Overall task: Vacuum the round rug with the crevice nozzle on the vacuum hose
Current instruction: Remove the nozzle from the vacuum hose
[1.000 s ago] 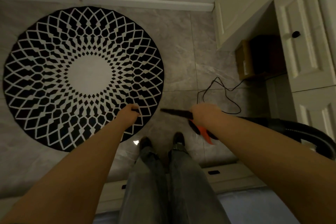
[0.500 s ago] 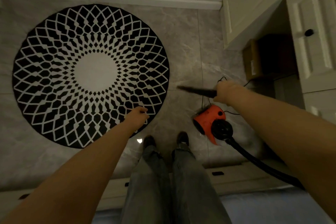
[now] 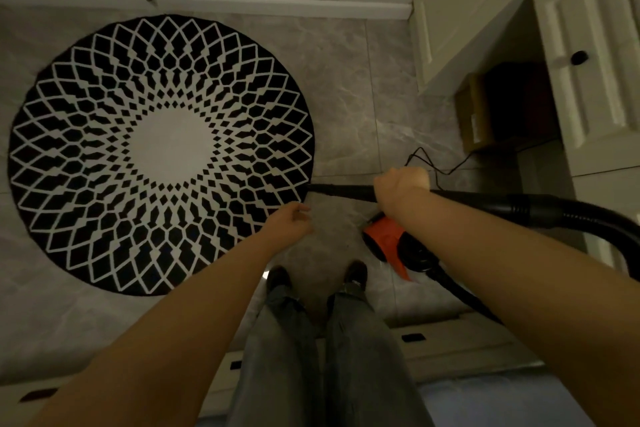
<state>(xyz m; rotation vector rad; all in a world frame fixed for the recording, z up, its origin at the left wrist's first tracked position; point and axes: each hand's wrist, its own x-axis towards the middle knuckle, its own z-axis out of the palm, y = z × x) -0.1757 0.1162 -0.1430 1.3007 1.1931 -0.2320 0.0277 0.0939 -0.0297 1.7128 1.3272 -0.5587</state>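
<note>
A: While my right hand (image 3: 401,188) grips the stiff black plastic crevice nozzle (image 3: 341,190), its tip reaches the round black-and-white patterned rug (image 3: 104,218) edge.

B: Left?

A: My left hand (image 3: 289,224) hovers loosely open, empty; the hose seems light.

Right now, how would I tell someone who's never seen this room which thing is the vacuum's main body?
Start at the big round black-and-white rug, then look right of it, across the grey tile floor. The vacuum body sits there by the person's feet, partly behind the right forearm. It is the only bright orange thing, with the black hose running from it.
</note>
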